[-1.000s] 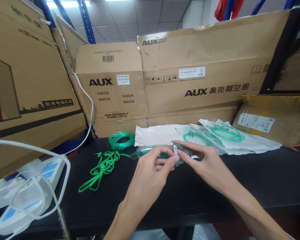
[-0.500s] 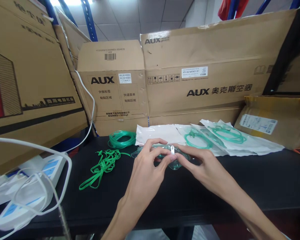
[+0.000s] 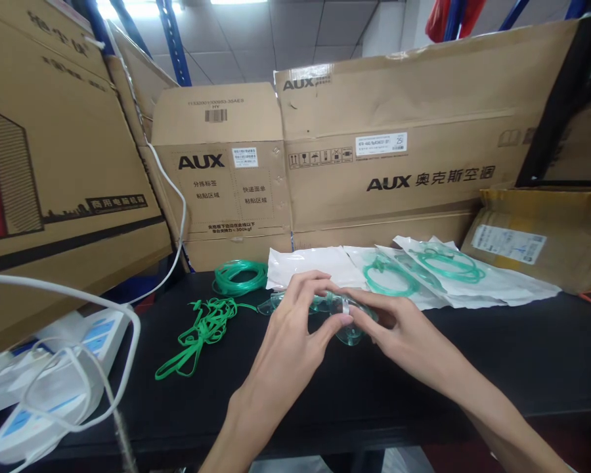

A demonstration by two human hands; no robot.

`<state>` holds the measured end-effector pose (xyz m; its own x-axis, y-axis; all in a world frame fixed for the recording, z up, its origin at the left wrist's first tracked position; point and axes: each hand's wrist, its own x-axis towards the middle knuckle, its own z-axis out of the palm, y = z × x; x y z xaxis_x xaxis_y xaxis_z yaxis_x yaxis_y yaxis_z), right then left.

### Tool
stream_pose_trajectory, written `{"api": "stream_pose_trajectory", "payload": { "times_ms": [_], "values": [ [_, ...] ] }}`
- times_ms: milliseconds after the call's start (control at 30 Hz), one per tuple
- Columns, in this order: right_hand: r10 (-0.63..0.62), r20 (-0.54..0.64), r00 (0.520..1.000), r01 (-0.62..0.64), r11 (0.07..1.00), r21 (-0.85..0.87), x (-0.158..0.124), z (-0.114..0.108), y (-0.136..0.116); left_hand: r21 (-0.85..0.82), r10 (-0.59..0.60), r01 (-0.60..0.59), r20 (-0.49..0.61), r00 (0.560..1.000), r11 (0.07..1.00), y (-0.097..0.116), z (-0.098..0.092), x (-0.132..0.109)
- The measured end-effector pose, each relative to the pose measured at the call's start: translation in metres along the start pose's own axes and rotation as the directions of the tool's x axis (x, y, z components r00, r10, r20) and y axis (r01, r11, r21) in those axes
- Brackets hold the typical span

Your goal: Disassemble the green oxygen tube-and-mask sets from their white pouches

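A clear green oxygen mask (image 3: pixel 350 335) is held low over the black table between my two hands. My left hand (image 3: pixel 295 328) is closed on it from the left, the thumb against a small silvery metal nose strip (image 3: pixel 345 307). From the right, my right hand (image 3: pixel 398 320) pinches the mask beside the same strip. Fingers hide much of the mask; part of its clear edge shows left of my left hand. A bunched green elastic strap (image 3: pixel 209 332) lies to the left and runs toward that edge.
Behind the strap lies coiled green tubing (image 3: pixel 240 277). White pouches (image 3: pixel 492 292) with green tubing and a plain white packet (image 3: pixel 305 266) lie at the back. A white power strip (image 3: pixel 44 407) with looping cables stands left. Cardboard boxes (image 3: pixel 384 131) wall the rear.
The metal strip has turned and shifted slightly right, and now shows as a narrower band under my fingers. The mask's lower part has moved a little down and right.
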<state>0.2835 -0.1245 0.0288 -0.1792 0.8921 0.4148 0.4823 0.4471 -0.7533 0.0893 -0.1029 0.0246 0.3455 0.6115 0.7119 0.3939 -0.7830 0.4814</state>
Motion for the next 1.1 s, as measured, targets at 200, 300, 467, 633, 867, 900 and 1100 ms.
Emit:
{"api": "stream_pose_trajectory", "payload": {
  "times_ms": [200, 300, 467, 633, 867, 900, 1100],
  "values": [
    [-0.026, 0.041, 0.999, 0.028, 0.998, -0.050, 0.002, -0.007, 0.005, 0.033, 0.088, -0.095, 0.171, 0.981, 0.995, -0.003, -0.006, 0.001],
    [0.055, 0.031, 0.998, -0.053, 0.997, -0.047, 0.002, -0.011, 0.006, 0.061, 0.076, -0.090, 0.209, 0.975, 0.994, -0.004, -0.009, 0.000],
    [0.060, 0.088, 0.994, -0.056, 0.997, -0.046, -0.003, -0.019, 0.009, 0.098, 0.023, -0.046, 0.225, 0.974, 0.994, -0.005, -0.013, -0.001],
    [0.043, 0.193, 0.980, -0.017, 0.990, -0.137, -0.008, -0.027, 0.018, 0.106, -0.050, 0.028, 0.219, 0.975, 0.994, -0.007, -0.016, -0.001],
    [0.021, 0.158, 0.987, 0.004, 0.988, -0.156, -0.007, -0.028, 0.010, 0.084, -0.057, 0.039, 0.216, 0.975, 0.996, -0.002, -0.018, 0.000],
    [0.019, 0.152, 0.988, 0.005, 0.988, -0.156, -0.007, -0.028, 0.008, 0.085, -0.059, 0.042, 0.207, 0.977, 0.995, -0.002, -0.018, 0.000],
    [0.078, 0.152, 0.985, -0.026, 0.947, -0.320, -0.005, -0.027, 0.022, 0.043, -0.063, 0.055, 0.218, 0.974, 0.998, -0.004, -0.023, 0.003]
  ]
}}
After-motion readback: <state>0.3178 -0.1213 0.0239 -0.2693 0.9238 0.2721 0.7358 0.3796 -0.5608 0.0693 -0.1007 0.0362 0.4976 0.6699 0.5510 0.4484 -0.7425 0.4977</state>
